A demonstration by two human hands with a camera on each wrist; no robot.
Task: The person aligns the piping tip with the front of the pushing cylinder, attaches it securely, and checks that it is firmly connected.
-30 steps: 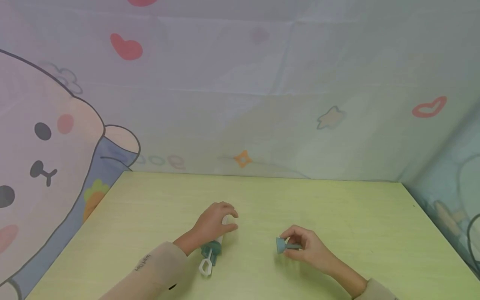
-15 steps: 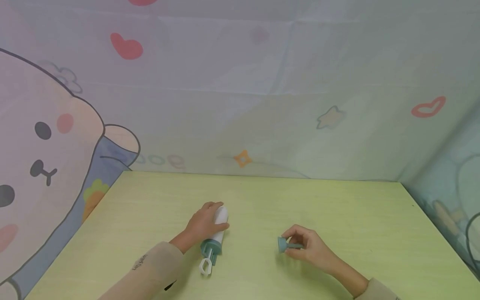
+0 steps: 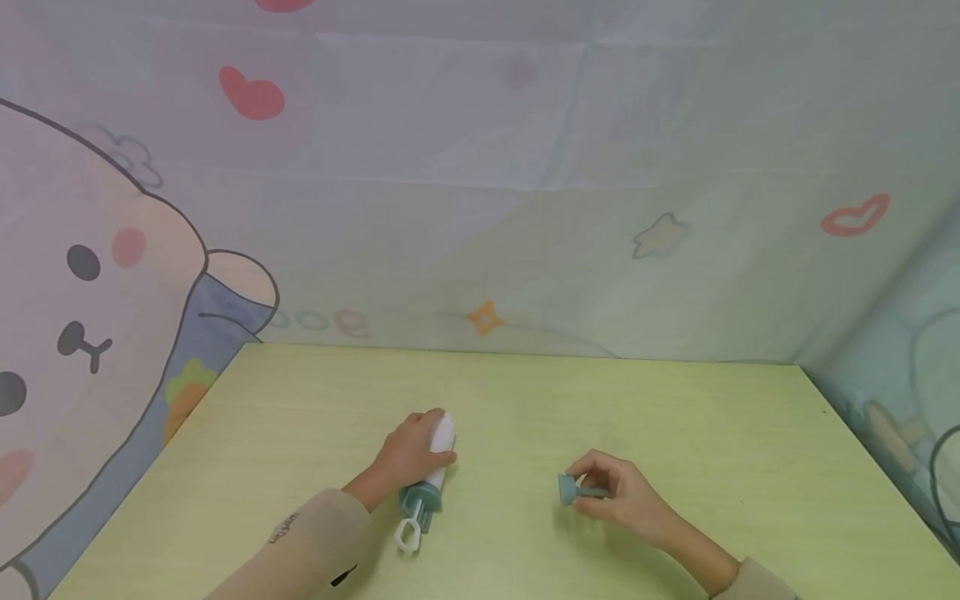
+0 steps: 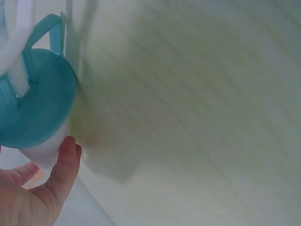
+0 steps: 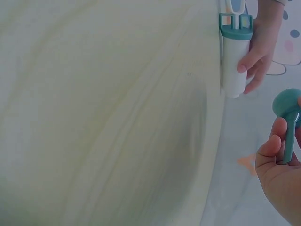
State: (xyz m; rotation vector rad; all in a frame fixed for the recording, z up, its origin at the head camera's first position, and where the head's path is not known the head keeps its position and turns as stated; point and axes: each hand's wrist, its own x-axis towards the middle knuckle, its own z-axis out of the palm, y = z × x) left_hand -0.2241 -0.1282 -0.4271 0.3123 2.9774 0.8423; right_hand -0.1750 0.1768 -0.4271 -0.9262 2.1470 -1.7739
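Left hand [image 3: 405,450] curls round white tube [image 3: 442,437]; light, even grip suits. Right hand [image 3: 626,502] pinches small green cupped piece [image 3: 567,490]; steady hold best.

Pale, creased cartoon-printed backdrop [image 3: 450,125] behind a yellow-green tabletop [image 3: 570,408], in soft light

Left hand [image 3: 406,451] grips white tube [image 3: 443,433], right hand [image 3: 622,497] apparently teal piece [image 3: 567,490]
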